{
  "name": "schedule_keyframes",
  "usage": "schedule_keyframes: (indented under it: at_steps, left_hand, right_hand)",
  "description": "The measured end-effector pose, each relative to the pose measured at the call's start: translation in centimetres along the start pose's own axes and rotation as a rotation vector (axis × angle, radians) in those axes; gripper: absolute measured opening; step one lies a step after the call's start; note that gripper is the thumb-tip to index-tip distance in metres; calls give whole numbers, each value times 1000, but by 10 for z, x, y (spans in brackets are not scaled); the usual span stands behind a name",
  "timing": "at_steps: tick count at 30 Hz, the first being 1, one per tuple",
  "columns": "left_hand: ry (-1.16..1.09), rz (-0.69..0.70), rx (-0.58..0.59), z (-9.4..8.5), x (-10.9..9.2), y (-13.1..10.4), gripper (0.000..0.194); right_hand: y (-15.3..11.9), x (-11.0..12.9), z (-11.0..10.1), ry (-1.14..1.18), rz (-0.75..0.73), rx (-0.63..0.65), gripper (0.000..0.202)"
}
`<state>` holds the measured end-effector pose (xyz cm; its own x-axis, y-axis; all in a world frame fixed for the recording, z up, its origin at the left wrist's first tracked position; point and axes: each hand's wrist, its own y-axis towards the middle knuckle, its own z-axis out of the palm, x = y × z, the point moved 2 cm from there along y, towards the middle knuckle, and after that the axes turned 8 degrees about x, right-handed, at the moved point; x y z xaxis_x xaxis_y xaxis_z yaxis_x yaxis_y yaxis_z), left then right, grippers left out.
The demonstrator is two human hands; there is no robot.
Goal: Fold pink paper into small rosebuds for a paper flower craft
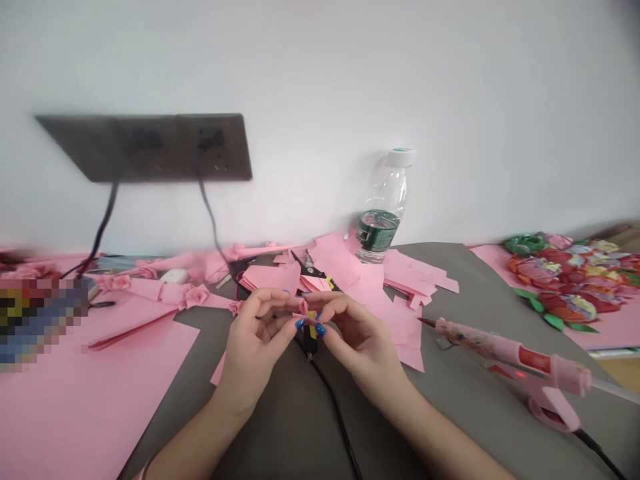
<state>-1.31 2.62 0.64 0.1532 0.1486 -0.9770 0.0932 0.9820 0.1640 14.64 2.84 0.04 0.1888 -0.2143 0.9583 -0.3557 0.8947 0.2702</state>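
Note:
Between the fingertips of both hands is a small folded piece of pink paper (303, 309). My left hand (257, 333) pinches its left side with thumb and fingers. On the other side, my right hand (357, 333) grips it between blue-nailed thumb and fingers. Behind and below the hands lie black-and-yellow pliers (311, 339), partly hidden by the fingers. Loose pink paper pieces (395, 320) are spread just beyond the hands.
A pink glue gun (505, 350) lies at right, its cord trailing off. A plastic bottle (379, 230) stands by the wall. Colourful paper flowers (565, 273) sit far right. Rolled pink paper flowers (193, 295) and a large pink sheet (95, 400) occupy the left. A black cord (335, 407) crosses the front.

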Motion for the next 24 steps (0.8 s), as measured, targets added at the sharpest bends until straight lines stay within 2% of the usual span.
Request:
schedule_keyframes:
  at_steps: [15,20,24]
  left_hand:
    - [107,16,-24,0,-1,-1,18]
    - [63,31,7,1,3,1,22]
    - [60,-11,42,2,4,-1,23]
  right_hand:
    - [1,-3,-1,-40,-51,-35,11]
    - [0,-6,-2,13,-35,-87,13]
    - [-1,-7,-2,6,-15,-85,12]
